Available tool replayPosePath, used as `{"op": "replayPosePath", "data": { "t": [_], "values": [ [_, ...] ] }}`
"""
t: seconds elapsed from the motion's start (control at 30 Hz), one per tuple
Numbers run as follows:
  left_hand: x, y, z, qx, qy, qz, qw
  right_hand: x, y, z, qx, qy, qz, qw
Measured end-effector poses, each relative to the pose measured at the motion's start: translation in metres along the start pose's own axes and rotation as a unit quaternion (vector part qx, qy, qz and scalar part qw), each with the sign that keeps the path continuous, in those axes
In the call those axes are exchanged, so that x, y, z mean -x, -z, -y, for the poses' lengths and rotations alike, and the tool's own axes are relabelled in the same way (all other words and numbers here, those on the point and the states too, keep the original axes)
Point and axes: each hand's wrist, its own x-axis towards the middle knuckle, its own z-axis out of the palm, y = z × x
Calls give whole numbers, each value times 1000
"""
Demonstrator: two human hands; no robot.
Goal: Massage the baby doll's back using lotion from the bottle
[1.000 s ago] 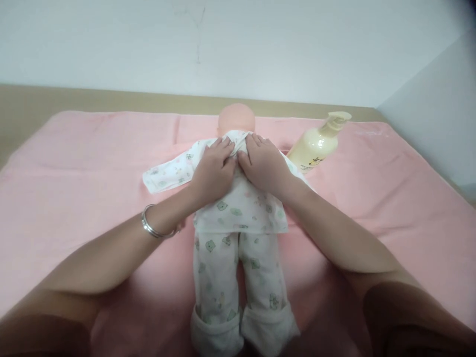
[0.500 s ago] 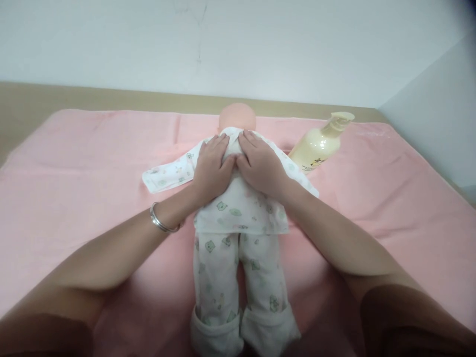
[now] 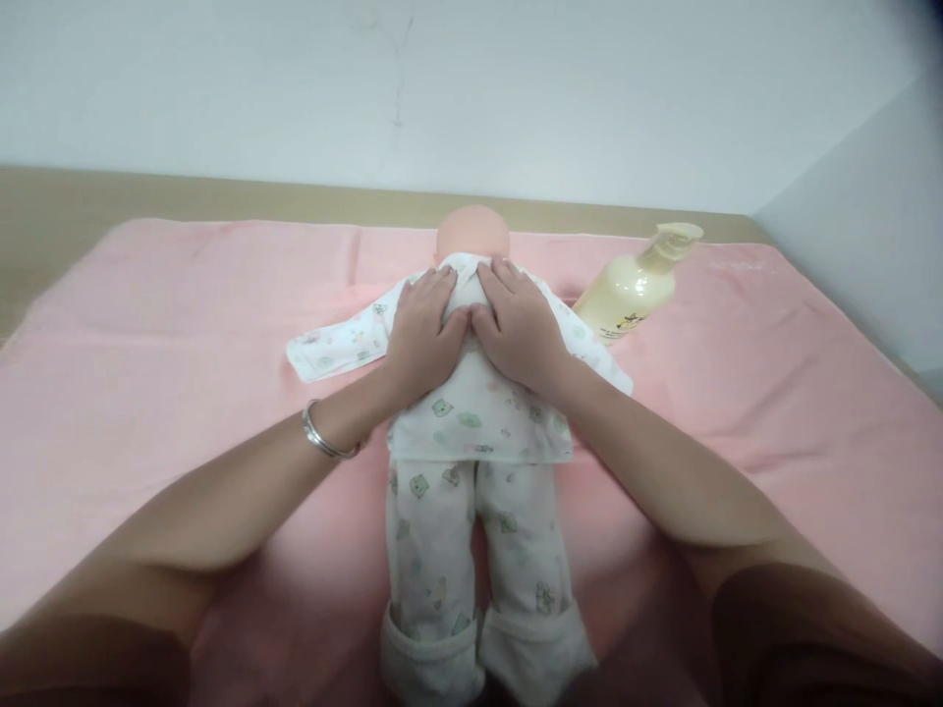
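Observation:
A baby doll (image 3: 478, 427) lies face down, its head away from me, in a white printed top and matching trousers with turned-up cuffs. My left hand (image 3: 425, 334) rests flat on the left side of its upper back, fingers stretched toward the shoulder. On the right side of the back, my right hand (image 3: 520, 324) lies flat in the same way. The two thumbs almost meet over the middle of the back. Both hands are open and grip nothing. The doll's face is hidden, and its sleeves spread out to either side.
A pink cloth (image 3: 192, 314) lies under the doll, over a wooden surface (image 3: 44, 211). To the right of the doll, a pale yellow pump bottle (image 3: 626, 290) leans at a tilt, its lower part behind the right sleeve. A white wall (image 3: 516, 98) rises behind.
Almost nothing differs. The whole scene sits very slightly further right in view, and both hands keep their places on the doll's back.

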Motion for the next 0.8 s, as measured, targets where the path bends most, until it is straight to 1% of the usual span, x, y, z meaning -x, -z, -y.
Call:
{"op": "replayPosePath", "data": {
  "t": [0.1, 0.17, 0.23, 0.4, 0.47, 0.53, 0.6, 0.63, 0.73, 0.8],
  "values": [
    [0, -1, 1, 5, -2, -3, 1000, 4, 2, 5, 51, -43, 3, 998],
    [0, -1, 0, 8, -3, -4, 1000, 8, 7, 10, 79, -58, 8, 995],
    [1, 0, 0, 9, -1, -5, 1000, 11, 12, 15, 97, -55, 10, 994],
    [0, 0, 1, 2, -5, -6, 1000, 24, 25, 28, 120, -23, 23, 992],
    [-1, 0, 2, -1, 18, -10, 1000, 29, 28, 33, 126, -19, 25, 992],
    [-2, 1, 2, -9, 58, -13, 998, 31, 29, 35, 127, -21, 32, 991],
    [-3, 1, 2, -20, 82, -8, 996, 28, 28, 32, 110, -24, 39, 993],
    [-2, 1, 2, -27, 83, -4, 996, 25, 27, 29, 91, -26, 42, 995],
    [1, 2, -2, -49, 59, -6, 997, 10, 18, 15, 2, -39, 53, 998],
    [7, 4, -7, -67, 26, -12, 997, -1, 11, 5, -41, -50, 50, 997]
  ]
}}
